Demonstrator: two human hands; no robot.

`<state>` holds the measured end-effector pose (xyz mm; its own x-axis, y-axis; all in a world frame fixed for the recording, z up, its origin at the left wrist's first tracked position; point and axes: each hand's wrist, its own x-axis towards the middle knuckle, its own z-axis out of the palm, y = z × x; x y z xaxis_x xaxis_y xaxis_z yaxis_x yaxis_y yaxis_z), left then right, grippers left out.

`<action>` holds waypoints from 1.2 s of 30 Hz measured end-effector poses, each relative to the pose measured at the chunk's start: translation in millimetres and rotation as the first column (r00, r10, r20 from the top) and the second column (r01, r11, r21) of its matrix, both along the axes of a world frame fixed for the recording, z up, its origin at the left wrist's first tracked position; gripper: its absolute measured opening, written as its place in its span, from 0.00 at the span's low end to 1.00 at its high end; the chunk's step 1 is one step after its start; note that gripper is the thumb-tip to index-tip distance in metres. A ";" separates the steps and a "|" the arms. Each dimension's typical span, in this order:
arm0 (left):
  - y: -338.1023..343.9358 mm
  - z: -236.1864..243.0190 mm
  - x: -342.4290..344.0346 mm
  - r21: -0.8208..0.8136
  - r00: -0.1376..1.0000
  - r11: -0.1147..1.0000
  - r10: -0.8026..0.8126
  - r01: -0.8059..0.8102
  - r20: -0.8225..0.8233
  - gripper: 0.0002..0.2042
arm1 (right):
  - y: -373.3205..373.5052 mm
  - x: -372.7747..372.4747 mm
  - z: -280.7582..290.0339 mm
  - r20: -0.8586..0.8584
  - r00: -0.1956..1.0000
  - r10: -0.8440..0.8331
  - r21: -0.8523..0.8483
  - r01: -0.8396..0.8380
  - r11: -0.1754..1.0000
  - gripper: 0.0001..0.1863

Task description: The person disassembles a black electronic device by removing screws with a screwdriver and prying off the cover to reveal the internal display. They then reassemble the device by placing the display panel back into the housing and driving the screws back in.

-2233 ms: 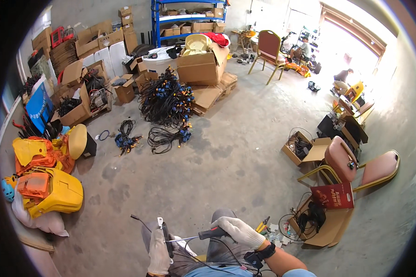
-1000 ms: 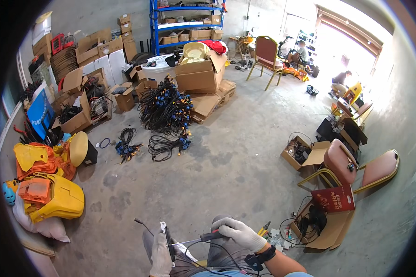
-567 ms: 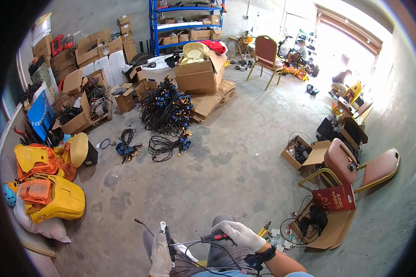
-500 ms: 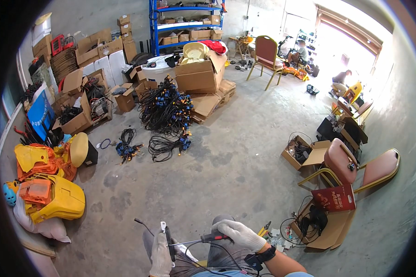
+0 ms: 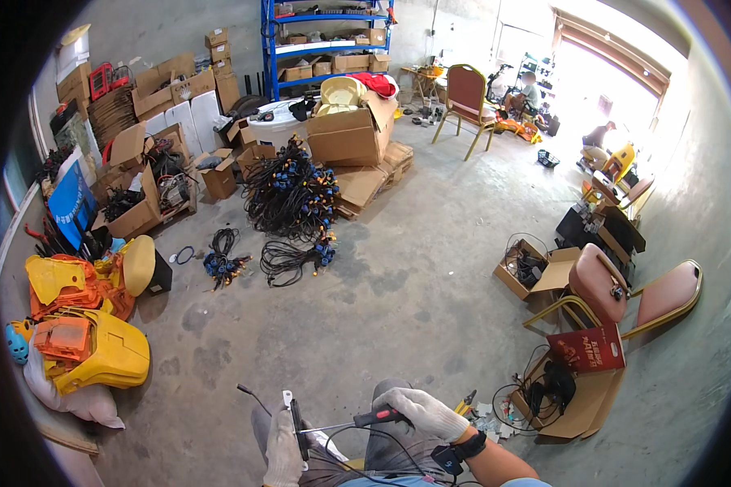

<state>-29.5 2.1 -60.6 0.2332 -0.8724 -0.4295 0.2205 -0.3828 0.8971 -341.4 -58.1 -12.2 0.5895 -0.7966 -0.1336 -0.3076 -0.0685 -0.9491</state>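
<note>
Fingers of the gloved right hand (image 5: 418, 410) are closed around the red and black handle of a screwdriver (image 5: 357, 420), whose thin shaft is pointed left toward a small black connector (image 5: 298, 422). This connector is gripped upright by the gloved left hand (image 5: 283, 442), fingers wrapped tight, probably so that it is kept steady against the tip. Both are held low over the lap, just beside each other. A thin black cable (image 5: 256, 396) is seen leading away from the connector over the concrete floor (image 5: 398, 308).

Grey concrete floor (image 5: 430, 268): black cable heap with blue connectors (image 5: 288, 195), brown cardboard boxes (image 5: 349, 134), yellow moulded plastic shells (image 5: 89, 349).
</note>
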 end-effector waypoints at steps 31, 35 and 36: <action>-8.4 40.5 -10.2 -0.039 0.929 0.974 -0.199 0.222 0.312 0.28 | -0.7 9.5 41.9 -0.036 0.947 -0.320 0.347 0.312 0.884 0.12; -13.5 53.9 -16.2 0.003 0.999 0.999 -0.043 0.043 -0.017 0.25 | -2.4 12.8 27.5 -0.016 0.921 -0.390 0.473 0.351 0.808 0.12; -12.1 52.5 -14.5 0.021 0.998 1.000 0.003 -0.002 -0.069 0.26 | -2.8 15.3 15.6 0.082 0.910 -0.407 0.453 0.330 0.828 0.14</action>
<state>-43.9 -10.0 -8.1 0.2044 -0.8627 -0.4627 0.2824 -0.4006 0.8717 -326.1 -60.9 3.5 0.3068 -0.8487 -0.4309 -0.0630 0.4336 -0.8989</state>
